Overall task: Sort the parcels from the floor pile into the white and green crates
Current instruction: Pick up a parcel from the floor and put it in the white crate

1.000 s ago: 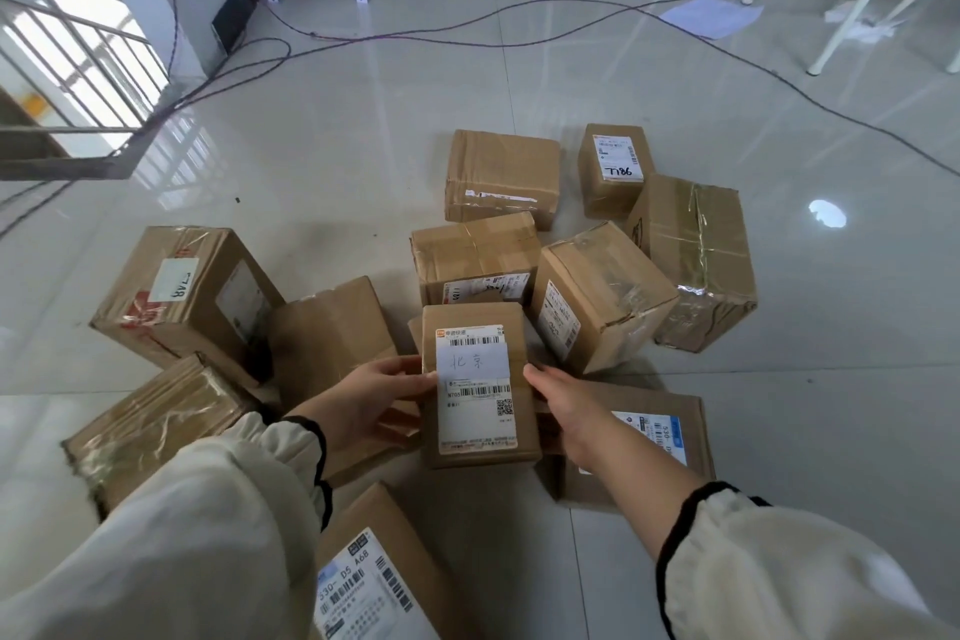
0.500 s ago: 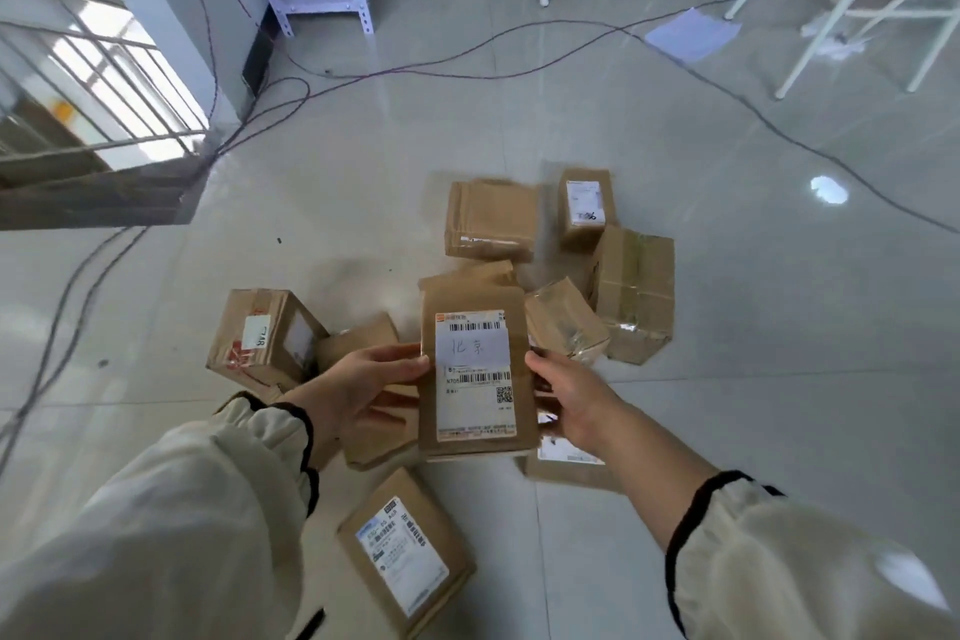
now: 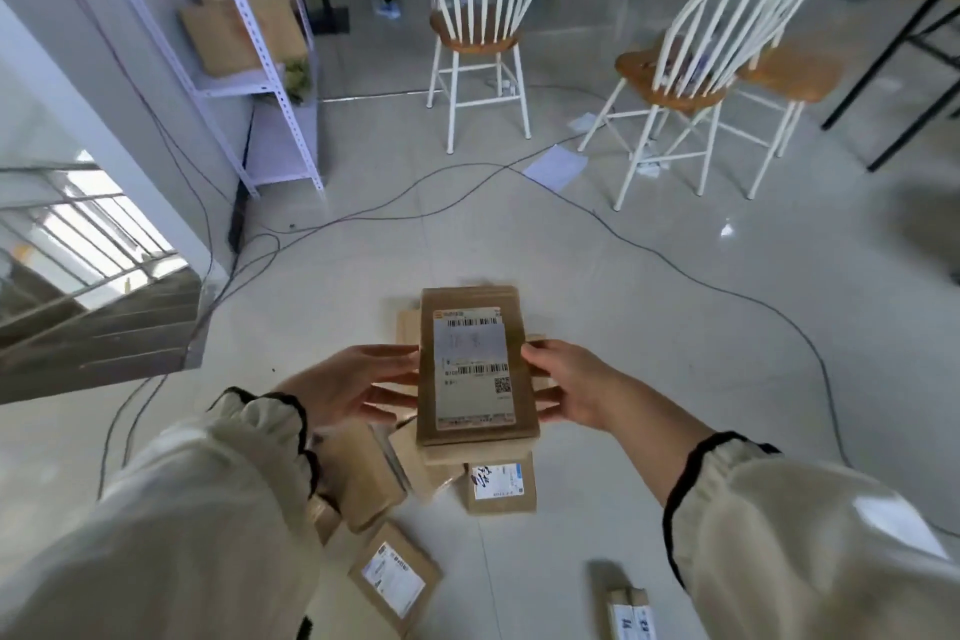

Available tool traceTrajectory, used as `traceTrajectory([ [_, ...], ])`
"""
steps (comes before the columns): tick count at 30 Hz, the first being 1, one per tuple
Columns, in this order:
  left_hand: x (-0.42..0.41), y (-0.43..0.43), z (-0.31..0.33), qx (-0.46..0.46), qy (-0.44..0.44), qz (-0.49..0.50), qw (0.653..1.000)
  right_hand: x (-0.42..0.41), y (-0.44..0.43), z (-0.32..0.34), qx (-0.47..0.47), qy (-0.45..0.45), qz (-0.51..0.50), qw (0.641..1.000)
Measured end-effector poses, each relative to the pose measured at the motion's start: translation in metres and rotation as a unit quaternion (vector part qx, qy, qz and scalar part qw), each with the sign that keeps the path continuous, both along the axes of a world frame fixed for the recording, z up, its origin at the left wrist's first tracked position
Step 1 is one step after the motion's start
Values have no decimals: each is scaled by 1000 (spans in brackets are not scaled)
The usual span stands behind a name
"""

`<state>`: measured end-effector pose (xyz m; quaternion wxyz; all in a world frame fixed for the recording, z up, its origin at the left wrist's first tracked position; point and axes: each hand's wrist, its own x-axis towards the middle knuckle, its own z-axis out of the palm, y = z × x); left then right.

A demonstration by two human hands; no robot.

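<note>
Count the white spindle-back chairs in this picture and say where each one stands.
2. One chair stands at top centre beside the metal shelving; the other stands to its right. A third wooden seat behind it may be another chair.

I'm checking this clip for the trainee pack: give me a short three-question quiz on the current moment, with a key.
1. True or false: the held parcel is gripped between the left hand and the right hand.
2. Which face of the held parcel is turned toward the camera? A) a bare cardboard face B) the face with the shipping label C) an open flap
3. Fill in: neither the white nor the green ____ is in view.

Key
1. True: one hand is on each long side.
2. B: the white label with barcodes and a QR code faces up.
3. crate: only floor parcels, chairs and a shelf unit show.
</note>
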<state>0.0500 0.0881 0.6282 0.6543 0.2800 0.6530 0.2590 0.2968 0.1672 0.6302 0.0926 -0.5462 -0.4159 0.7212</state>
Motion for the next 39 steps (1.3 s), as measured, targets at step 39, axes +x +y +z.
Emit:
traceTrajectory([
  [39,545,-257,160,124,-104,-774,612,289,-580,180,95,-60,-829,548],
])
